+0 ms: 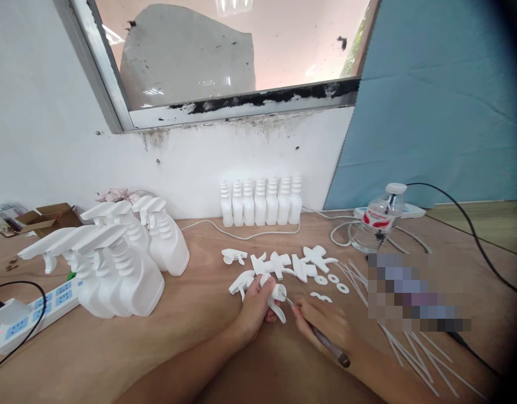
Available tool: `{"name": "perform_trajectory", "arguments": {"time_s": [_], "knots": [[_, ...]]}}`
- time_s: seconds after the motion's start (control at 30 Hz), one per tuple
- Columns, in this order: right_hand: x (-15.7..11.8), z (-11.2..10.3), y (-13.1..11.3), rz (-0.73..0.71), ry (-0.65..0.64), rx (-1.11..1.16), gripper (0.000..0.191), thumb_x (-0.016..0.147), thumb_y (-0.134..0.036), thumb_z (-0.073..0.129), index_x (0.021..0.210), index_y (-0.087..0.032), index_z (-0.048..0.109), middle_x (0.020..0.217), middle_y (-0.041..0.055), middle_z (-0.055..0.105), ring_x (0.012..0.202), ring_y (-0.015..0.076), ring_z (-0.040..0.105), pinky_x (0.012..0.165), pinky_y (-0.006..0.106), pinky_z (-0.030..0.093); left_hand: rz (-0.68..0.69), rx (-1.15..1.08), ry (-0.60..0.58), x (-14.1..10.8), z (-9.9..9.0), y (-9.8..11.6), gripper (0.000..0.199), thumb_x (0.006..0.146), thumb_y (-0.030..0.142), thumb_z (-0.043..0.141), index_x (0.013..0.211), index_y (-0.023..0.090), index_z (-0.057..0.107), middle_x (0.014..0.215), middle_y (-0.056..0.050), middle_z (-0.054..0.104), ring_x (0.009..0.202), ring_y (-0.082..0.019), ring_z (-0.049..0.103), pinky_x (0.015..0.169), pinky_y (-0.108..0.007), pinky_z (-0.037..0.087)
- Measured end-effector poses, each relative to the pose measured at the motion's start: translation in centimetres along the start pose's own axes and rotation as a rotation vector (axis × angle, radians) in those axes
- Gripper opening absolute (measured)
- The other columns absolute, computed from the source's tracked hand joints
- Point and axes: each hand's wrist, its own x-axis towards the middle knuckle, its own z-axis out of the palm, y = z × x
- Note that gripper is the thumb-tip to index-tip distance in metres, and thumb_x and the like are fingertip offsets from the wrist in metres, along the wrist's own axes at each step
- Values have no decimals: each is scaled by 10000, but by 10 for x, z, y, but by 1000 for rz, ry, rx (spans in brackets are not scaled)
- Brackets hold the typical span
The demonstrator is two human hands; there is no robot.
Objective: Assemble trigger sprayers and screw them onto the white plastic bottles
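My left hand (255,307) is closed around a white trigger spray head (278,292), its round collar turned to the right and its trigger hanging down. My right hand (325,321) grips a slim tool with a brown handle (332,347) and a thin metal shaft. The shaft's tip meets the opening of the collar; how far in it reaches is hidden. Just behind the hands lie several loose white spray heads (279,264), one of them (241,282) touching or close to my left fingers. Flat white washers (342,288) are scattered beyond my right hand.
Assembled spray bottles (144,280) stand at left, beside a power strip (43,311) and an open cardboard box (54,219). Headless white bottles (260,205) line the wall. A water bottle (378,219), cables, thin white tubes (413,359) and a pixelated object (413,294) occupy the right.
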Motion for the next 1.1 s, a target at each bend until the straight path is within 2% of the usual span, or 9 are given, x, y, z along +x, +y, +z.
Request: {"name": "perform_trajectory", "arguments": {"time_s": [0.1, 0.17, 0.3, 0.5, 0.6, 0.73, 0.8, 0.93, 1.1], "knots": [[4, -5, -13, -78, 35, -233, 369, 892, -375, 488, 557, -226, 531, 540, 3, 488, 515, 139, 428, 559, 301, 341, -29, 46, -11, -2, 0, 1, 447, 755, 620, 570, 792, 209, 398, 522, 83, 462, 334, -28, 265, 317, -127, 187], [7, -9, -24, -22, 24, -261, 388, 903, -396, 456, 568, -215, 525, 499, -9, 492, 467, 124, 450, 505, 278, 352, -72, 99, -17, -4, 0, 3, 461, 745, 638, 562, 782, 207, 404, 505, 85, 461, 319, -25, 246, 315, -131, 168], [11, -13, -31, 233, 15, 47, 430, 874, -524, 451, 609, -196, 534, 496, -6, 547, 411, 114, 502, 400, 233, 386, -113, 138, -45, -7, 0, 9, 458, 741, 640, 552, 771, 204, 414, 467, 92, 445, 302, -31, 226, 313, -145, 133], [13, -5, -23, 292, 18, 420, 371, 849, -521, 505, 670, -196, 502, 586, 10, 618, 428, 138, 566, 353, 239, 440, -86, 105, 26, -5, 2, 11, 473, 720, 635, 560, 661, 183, 434, 427, 64, 437, 313, -43, 271, 349, -177, 109], [12, -3, -24, 92, -11, 258, 301, 919, -389, 443, 712, -193, 543, 639, 12, 626, 497, 131, 596, 446, 246, 506, -68, 34, 54, -3, 1, 9, 466, 722, 617, 575, 638, 176, 448, 422, 57, 430, 334, -47, 270, 372, -192, 106], [10, -2, -21, -464, -138, -311, 147, 887, -195, 504, 935, -216, 641, 932, 59, 678, 846, 175, 659, 753, 287, 555, -93, -46, 79, -1, -4, 7, 451, 712, 608, 592, 683, 181, 449, 455, 66, 427, 360, -53, 291, 380, -189, 127], [10, -2, -18, -622, -146, -531, 238, 845, -198, 580, 1072, -239, 639, 1102, 83, 642, 1004, 222, 623, 853, 336, 537, -126, -79, 90, -1, -6, 5, 454, 710, 617, 590, 700, 187, 444, 463, 72, 419, 355, -53, 295, 374, -183, 142], [13, -2, -13, -700, -59, -699, 342, 840, -216, 600, 1181, -238, 611, 1250, 127, 566, 1172, 272, 533, 934, 407, 502, -159, -118, 101, -1, -6, 5, 453, 726, 625, 575, 718, 192, 438, 480, 73, 423, 340, -44, 249, 354, -174, 126], [15, -8, -11, -757, -107, -728, 410, 864, -130, 553, 1266, -205, 545, 1317, 105, 564, 1200, 196, 535, 970, 317, 484, -98, -179, 23, -4, 0, 8, 435, 767, 599, 576, 748, 191, 425, 512, 76, 395, 369, -37, 232, 367, -160, 115]]}}
